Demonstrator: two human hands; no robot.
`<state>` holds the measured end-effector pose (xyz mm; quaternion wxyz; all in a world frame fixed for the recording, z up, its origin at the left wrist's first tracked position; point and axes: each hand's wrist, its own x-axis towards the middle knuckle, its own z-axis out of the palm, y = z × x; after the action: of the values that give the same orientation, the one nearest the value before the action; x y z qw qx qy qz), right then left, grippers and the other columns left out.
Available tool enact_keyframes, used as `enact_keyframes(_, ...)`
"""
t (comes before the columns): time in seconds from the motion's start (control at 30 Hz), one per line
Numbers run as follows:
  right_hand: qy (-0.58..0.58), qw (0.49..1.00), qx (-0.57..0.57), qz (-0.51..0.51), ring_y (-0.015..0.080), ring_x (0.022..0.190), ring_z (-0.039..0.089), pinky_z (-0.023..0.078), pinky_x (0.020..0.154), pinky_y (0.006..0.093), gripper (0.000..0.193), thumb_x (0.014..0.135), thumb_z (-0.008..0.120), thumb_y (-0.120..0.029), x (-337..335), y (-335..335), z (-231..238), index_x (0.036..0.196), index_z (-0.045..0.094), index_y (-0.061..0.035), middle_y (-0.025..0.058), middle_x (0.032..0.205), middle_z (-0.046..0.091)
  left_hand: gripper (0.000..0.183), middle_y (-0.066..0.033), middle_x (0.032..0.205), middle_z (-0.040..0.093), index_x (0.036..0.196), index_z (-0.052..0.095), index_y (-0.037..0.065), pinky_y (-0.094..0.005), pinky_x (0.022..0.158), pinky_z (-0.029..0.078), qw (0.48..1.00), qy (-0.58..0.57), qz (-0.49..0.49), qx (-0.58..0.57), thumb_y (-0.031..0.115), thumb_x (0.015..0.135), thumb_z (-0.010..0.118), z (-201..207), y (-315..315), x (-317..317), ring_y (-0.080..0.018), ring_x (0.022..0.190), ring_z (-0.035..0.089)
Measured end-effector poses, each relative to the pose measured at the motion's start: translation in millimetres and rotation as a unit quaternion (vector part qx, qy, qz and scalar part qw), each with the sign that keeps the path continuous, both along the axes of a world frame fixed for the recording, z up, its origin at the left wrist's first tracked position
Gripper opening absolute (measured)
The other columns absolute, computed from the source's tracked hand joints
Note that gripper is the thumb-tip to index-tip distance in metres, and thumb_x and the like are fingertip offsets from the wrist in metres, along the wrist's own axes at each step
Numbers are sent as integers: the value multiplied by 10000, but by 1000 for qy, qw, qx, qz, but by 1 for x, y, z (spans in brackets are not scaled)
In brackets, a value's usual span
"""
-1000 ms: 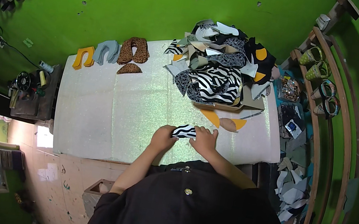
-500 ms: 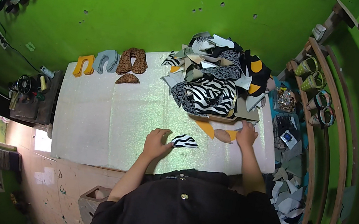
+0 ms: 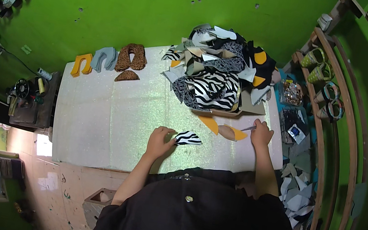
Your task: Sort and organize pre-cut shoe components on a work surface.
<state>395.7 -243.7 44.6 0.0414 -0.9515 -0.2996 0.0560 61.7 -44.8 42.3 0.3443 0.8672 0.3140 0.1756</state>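
My left hand [image 3: 158, 142] rests on the table with its fingers curled and its thumb at the left tip of a small zebra-striped fabric piece [image 3: 188, 138]. The grip on that piece seems to be a pinch at its edge. In my right hand [image 3: 262, 133] is a thin grey pen-like tool [image 3: 249, 128], its tip pointing left; its exact kind is too small to make out. Just left of the tool, a tan leaf-shaped piece [image 3: 227, 132] overlaps a yellow piece [image 3: 239, 134]. Another yellow piece [image 3: 209, 124] lies beside them.
Behind the hands, a cardboard box [image 3: 250, 108] overflows with fabric scraps [image 3: 215, 88]. Yellow [image 3: 82, 64], grey-blue [image 3: 105, 58] and leopard-print [image 3: 132, 58] cut pieces lie at the back left. A wooden rack [image 3: 329, 86] with sandals stands right; a sewing machine [image 3: 26, 89] sits left.
My right hand has lifted off the box's front edge and moved slightly right, and the pen-like tool now shows in it. My left hand stays at the zebra-striped piece. The view has shifted slightly.
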Motion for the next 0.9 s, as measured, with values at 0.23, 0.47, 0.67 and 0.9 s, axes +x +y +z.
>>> enact_keyframes(0.23,55,927,366,56,247,761,600,411,748,371,266,709,592,-8,-44,-40,9,966,643,-55,92,888,633,257,-140,975,597,1012,653,46,-377,864,431,996,-66,-59,-11,166,784,661,16,-4,28,-304,966,548)
enact_keyframes(0.47,410,783,448,130,151,902,580,436,855,264,382,726,437,29,-102,-8,45,1067,608,26,86,1019,622,470,-173,1125,549,1225,543,46,-376,914,420,976,-119,-167,-76,236,813,666,54,-26,70,-329,1044,532)
enact_keyframes(0.67,398,815,317,278,133,793,581,467,732,286,285,760,595,-15,-125,28,42,1045,598,-22,78,900,633,581,-170,1228,529,1259,514,72,-377,928,420,968,-120,-210,65,218,741,735,73,-10,67,-319,1096,528)
enact_keyframes(0.9,241,870,308,299,306,833,617,453,736,386,247,792,627,-84,-156,43,29,1032,572,-66,117,890,647,201,-140,903,656,960,653,11,-336,698,492,986,-31,-130,-96,139,806,675,33,-12,21,-280,778,635)
